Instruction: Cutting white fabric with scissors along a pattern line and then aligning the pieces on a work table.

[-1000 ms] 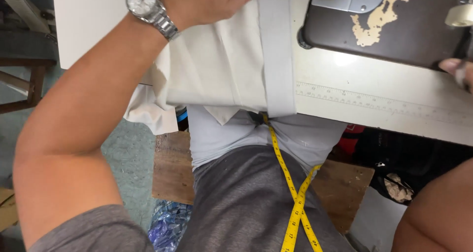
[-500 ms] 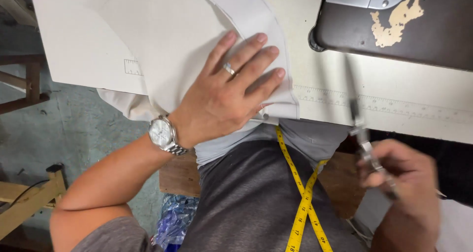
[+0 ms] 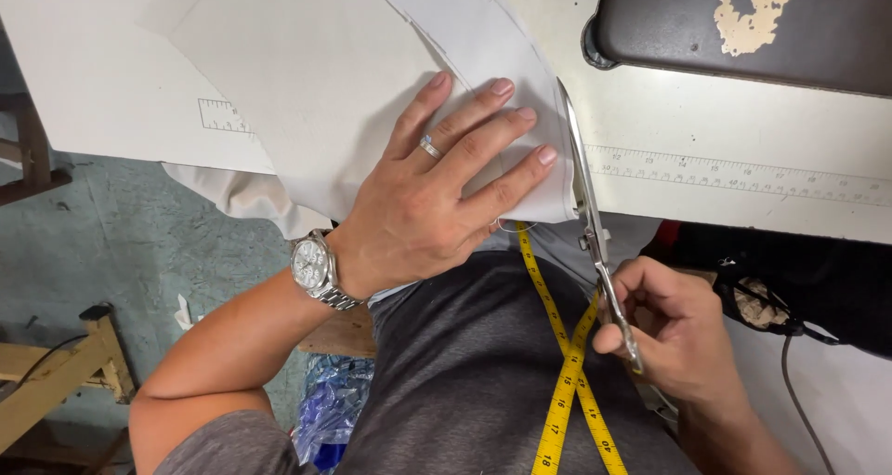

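Here, right hand (image 3: 674, 331) grip closed on scissors (image 3: 587, 217), blades pointing away, left hand (image 3: 437, 201) flat, fingers spread, pressing white fabric (image 3: 325, 85).

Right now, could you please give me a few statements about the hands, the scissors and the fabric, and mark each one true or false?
1. The left hand lies flat on the white fabric, fingers spread. True.
2. The right hand holds a pencil. False: it grips the handles of the scissors.
3. The scissor blades lie along the right edge of the fabric. True.
4. A wristwatch is on the right wrist. False: it is on the left wrist.
5. A yellow tape measure hangs down the person's front. True.
6. The ring is on the right hand. False: it is on a finger of the left hand.
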